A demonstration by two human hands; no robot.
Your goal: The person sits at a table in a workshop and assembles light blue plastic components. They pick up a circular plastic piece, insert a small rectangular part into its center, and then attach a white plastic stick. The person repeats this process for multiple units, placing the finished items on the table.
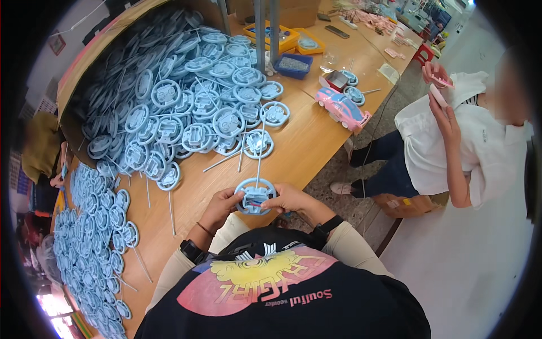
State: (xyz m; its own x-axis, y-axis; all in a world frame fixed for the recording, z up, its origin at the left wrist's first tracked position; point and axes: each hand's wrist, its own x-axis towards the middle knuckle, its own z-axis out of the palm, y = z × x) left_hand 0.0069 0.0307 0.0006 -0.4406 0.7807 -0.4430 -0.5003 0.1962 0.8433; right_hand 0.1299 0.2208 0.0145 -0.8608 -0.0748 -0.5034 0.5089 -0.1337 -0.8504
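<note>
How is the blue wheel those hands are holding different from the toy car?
Shape: the wheel is a round ring with a pale rod sticking out; the car is long, with no rod showing.
Colour: the wheel is mostly light blue; the car is pink and blue.
Place: the wheel is held between the left grip and right grip; the car sits on the table.
Both have blue on them.

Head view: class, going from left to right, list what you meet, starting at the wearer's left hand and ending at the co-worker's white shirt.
Left hand → held blue toy wheel → right hand → pink toy car → white shirt.
</note>
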